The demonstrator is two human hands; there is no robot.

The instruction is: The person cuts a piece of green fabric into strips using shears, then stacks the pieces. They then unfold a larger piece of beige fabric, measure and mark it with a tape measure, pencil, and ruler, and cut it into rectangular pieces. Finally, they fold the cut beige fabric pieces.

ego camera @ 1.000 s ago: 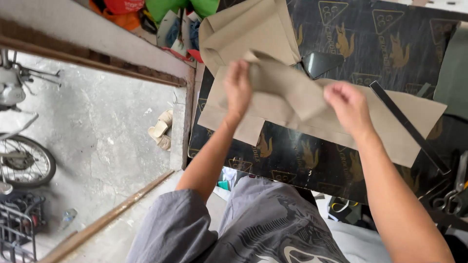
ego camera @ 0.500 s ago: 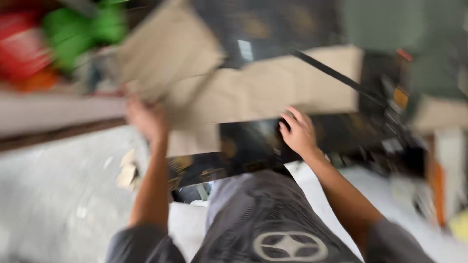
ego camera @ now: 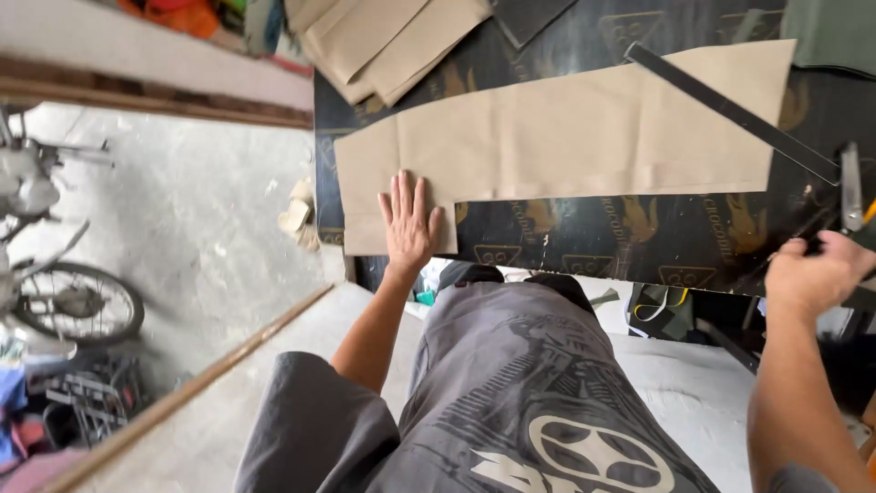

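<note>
One tan cloth panel (ego camera: pixel 566 128) lies flat across the dark table (ego camera: pixel 639 237), its near corner pinned under the left hand (ego camera: pixel 408 222), palm down with fingers spread. A long black ruler (ego camera: pixel 730 111) rests slantwise on the cloth's far end, toward the right hand (ego camera: pixel 814 274), which is curled shut beside scissors (ego camera: pixel 850 187); whether it holds them cannot be told. Folded cloth (ego camera: pixel 383 41) lies beyond the left fingertips.

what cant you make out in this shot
Head view only:
- Right hand: fingers curl by metal scissors; grip unclear, frame edge cuts the tool.
- Long black ruler: lower end hidden behind that hand.
- Folded tan fabric stack: cropped by top edge.
- Left hand covers part of flat tan fabric piece.
</note>
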